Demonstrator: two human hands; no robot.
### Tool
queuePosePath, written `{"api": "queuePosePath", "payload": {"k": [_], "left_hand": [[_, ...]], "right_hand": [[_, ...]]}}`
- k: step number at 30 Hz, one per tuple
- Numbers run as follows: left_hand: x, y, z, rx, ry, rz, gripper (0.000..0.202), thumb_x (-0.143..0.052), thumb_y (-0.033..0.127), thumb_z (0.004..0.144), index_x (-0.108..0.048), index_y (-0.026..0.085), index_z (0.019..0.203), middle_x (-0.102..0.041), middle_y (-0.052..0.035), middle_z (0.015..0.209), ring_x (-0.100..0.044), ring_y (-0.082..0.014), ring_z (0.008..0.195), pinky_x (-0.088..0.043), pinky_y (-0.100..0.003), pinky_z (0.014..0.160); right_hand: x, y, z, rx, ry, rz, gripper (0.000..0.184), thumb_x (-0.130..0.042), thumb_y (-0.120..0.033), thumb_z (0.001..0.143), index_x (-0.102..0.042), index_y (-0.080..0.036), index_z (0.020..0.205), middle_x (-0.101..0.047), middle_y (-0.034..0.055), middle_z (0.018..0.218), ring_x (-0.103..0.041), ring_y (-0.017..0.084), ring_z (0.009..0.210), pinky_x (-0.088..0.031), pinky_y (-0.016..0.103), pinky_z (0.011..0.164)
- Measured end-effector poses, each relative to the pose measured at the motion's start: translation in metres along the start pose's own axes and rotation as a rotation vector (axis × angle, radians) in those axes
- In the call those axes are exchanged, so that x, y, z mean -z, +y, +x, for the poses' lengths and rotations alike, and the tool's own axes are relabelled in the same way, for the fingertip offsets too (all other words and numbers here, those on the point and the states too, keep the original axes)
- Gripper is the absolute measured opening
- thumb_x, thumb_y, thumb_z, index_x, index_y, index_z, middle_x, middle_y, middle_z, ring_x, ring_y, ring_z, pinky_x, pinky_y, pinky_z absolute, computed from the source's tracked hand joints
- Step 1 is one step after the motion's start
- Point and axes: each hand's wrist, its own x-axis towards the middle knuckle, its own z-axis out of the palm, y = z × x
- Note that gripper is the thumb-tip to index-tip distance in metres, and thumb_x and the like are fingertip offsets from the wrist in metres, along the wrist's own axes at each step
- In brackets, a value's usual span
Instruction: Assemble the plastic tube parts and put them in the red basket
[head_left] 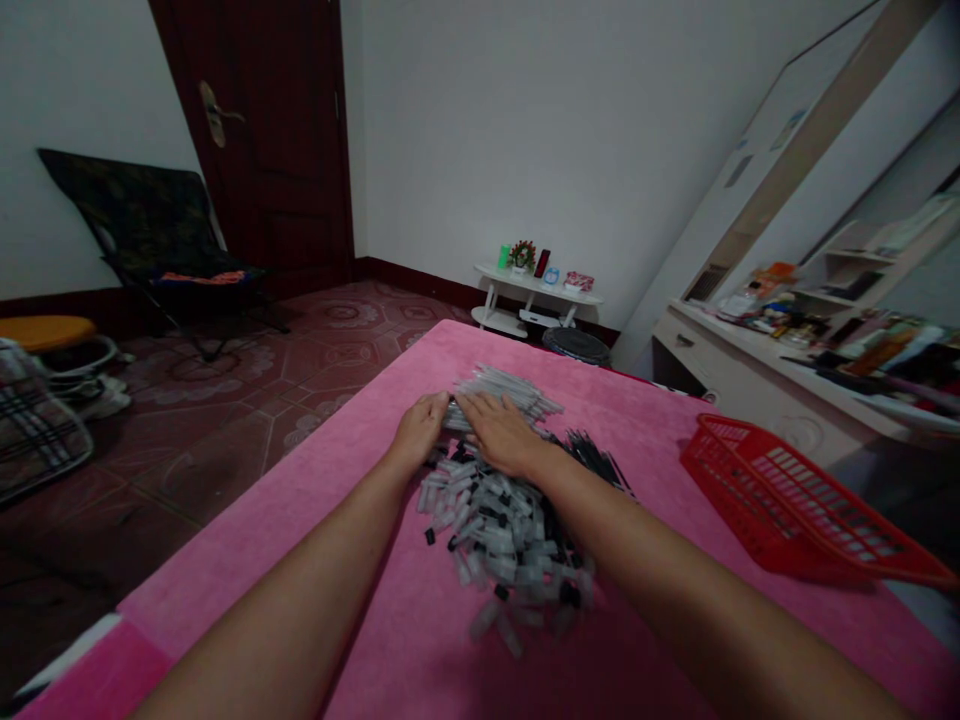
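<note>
On the pink cloth-covered table [315, 520] lies a heap of small clear plastic caps [502, 540] with black ends, a bundle of thin clear tubes [517, 388] beyond it and black sticks [596, 455] to its right. My left hand [420, 428] rests curled against the left end of the tube bundle. My right hand [501, 432] lies flat, palm down, fingers stretched over the tubes and the far edge of the heap. Both forearms reach in from the near edge.
A red plastic basket [795, 505] lies tilted at the table's right. A white dresser [757, 370] cluttered with bottles stands at the right. Farther back are a small white side table [536, 295], a dark door [262, 140], a folding chair [161, 245], tiled floor.
</note>
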Motion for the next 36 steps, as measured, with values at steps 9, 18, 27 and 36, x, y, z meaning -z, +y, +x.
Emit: {"api": "queuePosePath", "payload": {"k": [9,18,27,36], "left_hand": [[-0.007,-0.006,-0.005,-0.120,-0.154,0.378,0.066,-0.036,0.056,0.089,-0.041,0.012,0.139,-0.036,-0.0162,0.148,-0.030,-0.0263,0.139,-0.022,-0.046,0.115],[-0.005,0.000,-0.003,-0.068,-0.035,0.209,0.066,-0.029,0.057,0.091,-0.045,0.012,0.136,-0.045,-0.0154,0.142,-0.038,-0.0239,0.134,-0.026,-0.042,0.114],[0.002,-0.011,0.001,0.012,0.214,-0.130,0.059,-0.045,0.062,0.082,-0.062,0.017,0.115,-0.066,-0.0109,0.109,-0.058,-0.0256,0.109,-0.042,-0.042,0.097],[0.011,-0.005,-0.018,0.157,0.450,-0.497,0.050,-0.055,0.057,0.076,-0.061,0.014,0.100,-0.064,-0.0071,0.092,-0.063,-0.0152,0.080,-0.047,-0.026,0.068]], "right_hand": [[-0.005,0.009,-0.008,0.026,-0.049,0.070,0.079,-0.031,-0.064,0.090,-0.020,-0.013,0.150,-0.021,0.0159,0.155,-0.013,0.032,0.143,-0.011,0.057,0.112],[0.021,0.045,-0.060,-0.159,0.404,0.441,0.052,-0.043,-0.048,0.091,-0.052,-0.015,0.130,-0.051,0.0144,0.136,-0.046,0.024,0.126,-0.033,0.042,0.107],[0.001,0.089,-0.162,-0.874,1.085,1.054,0.045,-0.053,-0.054,0.078,-0.063,-0.016,0.100,-0.068,0.0106,0.104,-0.065,0.021,0.093,-0.052,0.034,0.073],[-0.050,0.091,-0.202,-0.994,0.872,0.756,0.046,-0.047,-0.052,0.076,-0.069,-0.012,0.085,-0.072,0.0128,0.089,-0.065,0.024,0.086,-0.049,0.036,0.080]]}}
